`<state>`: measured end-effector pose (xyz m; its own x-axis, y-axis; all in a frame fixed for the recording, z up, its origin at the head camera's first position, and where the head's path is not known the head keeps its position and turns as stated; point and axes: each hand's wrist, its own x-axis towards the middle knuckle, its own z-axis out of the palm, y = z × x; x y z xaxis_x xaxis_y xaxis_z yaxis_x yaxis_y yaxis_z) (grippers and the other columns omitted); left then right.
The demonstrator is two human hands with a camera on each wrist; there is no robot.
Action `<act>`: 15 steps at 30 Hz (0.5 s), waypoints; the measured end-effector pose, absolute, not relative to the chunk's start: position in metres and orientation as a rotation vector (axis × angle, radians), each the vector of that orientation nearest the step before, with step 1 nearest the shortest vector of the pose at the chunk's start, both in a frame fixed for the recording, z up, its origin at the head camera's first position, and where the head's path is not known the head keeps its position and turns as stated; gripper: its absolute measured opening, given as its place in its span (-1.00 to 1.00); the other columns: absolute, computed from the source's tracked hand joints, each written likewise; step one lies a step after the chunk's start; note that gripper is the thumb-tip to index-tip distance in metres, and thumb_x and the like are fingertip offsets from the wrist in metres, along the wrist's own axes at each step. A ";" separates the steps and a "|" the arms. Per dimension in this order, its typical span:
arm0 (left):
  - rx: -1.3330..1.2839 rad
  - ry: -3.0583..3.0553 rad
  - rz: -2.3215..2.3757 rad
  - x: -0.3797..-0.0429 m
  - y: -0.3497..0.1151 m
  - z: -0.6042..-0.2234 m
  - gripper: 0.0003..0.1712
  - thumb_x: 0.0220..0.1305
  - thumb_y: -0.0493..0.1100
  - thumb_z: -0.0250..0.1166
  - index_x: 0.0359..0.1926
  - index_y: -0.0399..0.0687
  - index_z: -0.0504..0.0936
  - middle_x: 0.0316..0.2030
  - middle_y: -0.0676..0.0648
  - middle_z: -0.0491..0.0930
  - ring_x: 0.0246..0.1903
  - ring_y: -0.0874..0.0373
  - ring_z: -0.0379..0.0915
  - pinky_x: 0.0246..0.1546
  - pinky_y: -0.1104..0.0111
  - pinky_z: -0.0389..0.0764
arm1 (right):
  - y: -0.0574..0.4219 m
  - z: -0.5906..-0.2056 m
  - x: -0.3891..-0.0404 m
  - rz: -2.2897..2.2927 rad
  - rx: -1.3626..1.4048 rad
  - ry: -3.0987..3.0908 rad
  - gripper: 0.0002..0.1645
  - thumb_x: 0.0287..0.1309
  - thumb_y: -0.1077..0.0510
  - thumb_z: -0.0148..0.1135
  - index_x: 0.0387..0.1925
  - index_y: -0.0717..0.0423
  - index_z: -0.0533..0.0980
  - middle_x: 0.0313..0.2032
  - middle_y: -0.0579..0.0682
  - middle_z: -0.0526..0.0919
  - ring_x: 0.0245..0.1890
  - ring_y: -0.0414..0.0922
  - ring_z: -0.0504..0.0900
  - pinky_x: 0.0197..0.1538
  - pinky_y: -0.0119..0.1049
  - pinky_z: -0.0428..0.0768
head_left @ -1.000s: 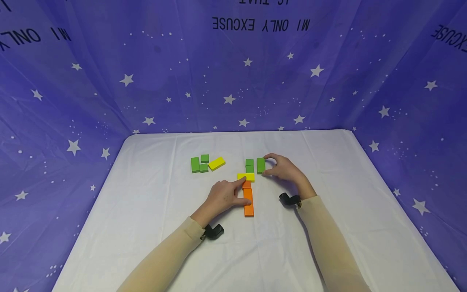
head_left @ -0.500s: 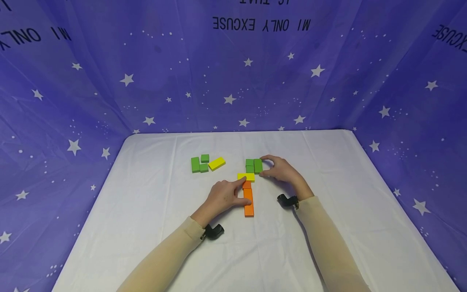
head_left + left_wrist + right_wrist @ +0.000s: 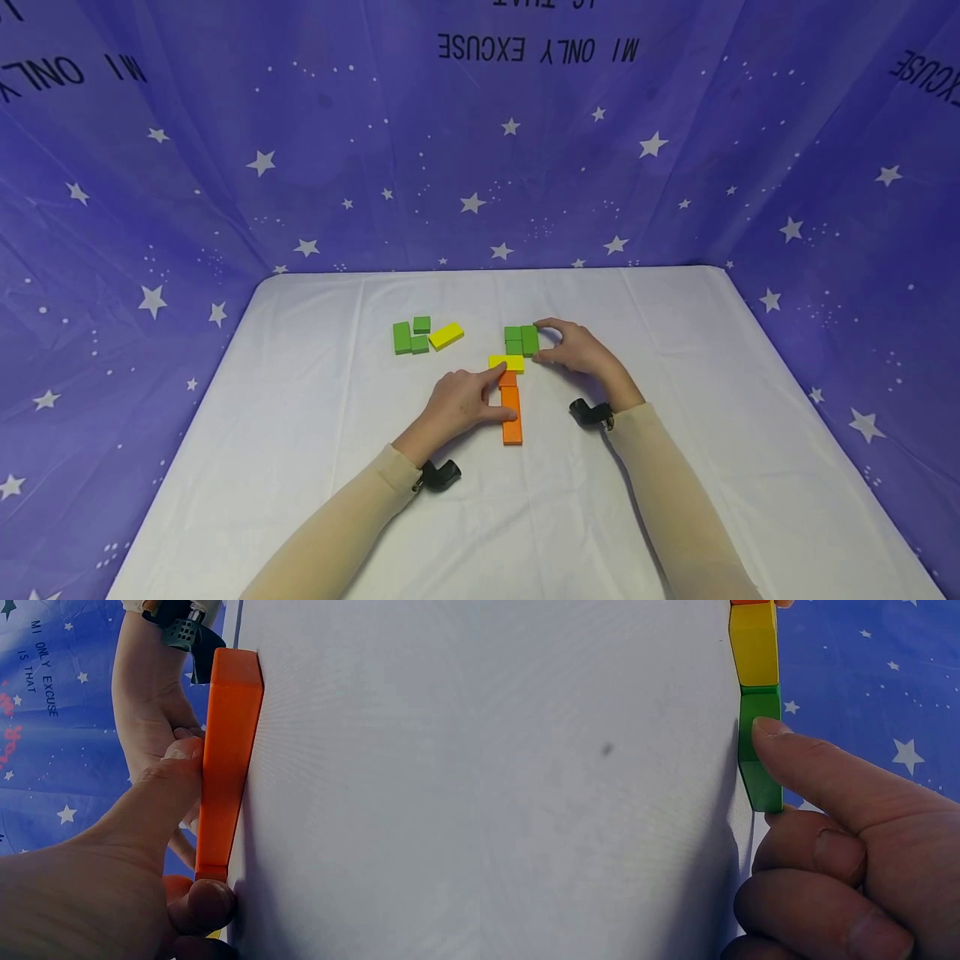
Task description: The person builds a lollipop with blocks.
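Note:
Seen from the head, my right hand (image 3: 581, 348) pinches an oblong green block (image 3: 529, 342) between thumb and index finger at its two ends. That block lies alongside two small green blocks (image 3: 513, 334). Below them a yellow block (image 3: 516, 364) lies crosswise, then a small orange block (image 3: 508, 379) and a long orange block (image 3: 512, 432) continue the column. My left hand (image 3: 459, 400) presses on this column, index fingertip on the yellow block and thumb on the long orange one. In the right wrist view the thumb covers part of the green block (image 3: 765, 784).
Left of the column lie an oblong green block (image 3: 402, 338), two small green blocks (image 3: 422, 325) and a tilted yellow block (image 3: 446, 337). A white cloth covers the table (image 3: 300, 400). Purple star-printed curtains (image 3: 420, 167) stand around its back and sides.
My right hand has slid the oblong green block left until it meets the two small green blocks. My left hand has stayed in place on the column.

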<state>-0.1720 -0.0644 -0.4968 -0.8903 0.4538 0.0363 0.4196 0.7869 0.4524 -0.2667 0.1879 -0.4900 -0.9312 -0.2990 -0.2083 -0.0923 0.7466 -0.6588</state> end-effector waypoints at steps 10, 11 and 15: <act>0.717 2.908 0.705 -0.172 -0.064 -0.497 0.07 -0.09 0.52 0.37 0.40 0.15 0.42 -0.72 0.12 0.28 -0.71 0.21 0.13 -0.60 0.36 0.09 | 0.187 -0.489 -0.266 -0.981 -0.293 2.633 -0.16 0.01 -0.09 0.49 0.35 -0.14 0.40 0.23 0.19 0.45 -0.47 -0.04 0.45 -0.49 -0.25 0.44; 0.718 2.909 0.704 -0.172 -0.064 -0.497 0.07 -0.09 0.53 0.37 0.40 0.15 0.42 -0.72 0.12 0.27 -0.71 0.21 0.12 -0.60 0.36 0.09 | 0.187 -0.489 -0.267 -0.976 -0.293 2.634 -0.16 0.01 -0.10 0.49 0.35 -0.14 0.40 0.26 0.19 0.43 -0.44 -0.02 0.46 -0.48 -0.24 0.44; 0.721 2.912 0.698 -0.172 -0.064 -0.497 0.07 -0.09 0.53 0.36 0.40 0.15 0.42 -0.72 0.12 0.26 -0.71 0.21 0.12 -0.60 0.36 0.08 | 0.187 -0.490 -0.267 -0.962 -0.283 2.636 -0.15 0.00 -0.12 0.49 0.35 -0.15 0.40 0.29 0.18 0.40 -0.31 0.04 0.49 -0.39 -0.21 0.46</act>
<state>-0.1719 -0.0642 -0.4971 -0.8886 0.4561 0.0475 0.4281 0.7880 0.4424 -0.2668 0.1870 -0.4896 -0.9292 -0.2906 -0.2284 -0.0752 0.7537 -0.6529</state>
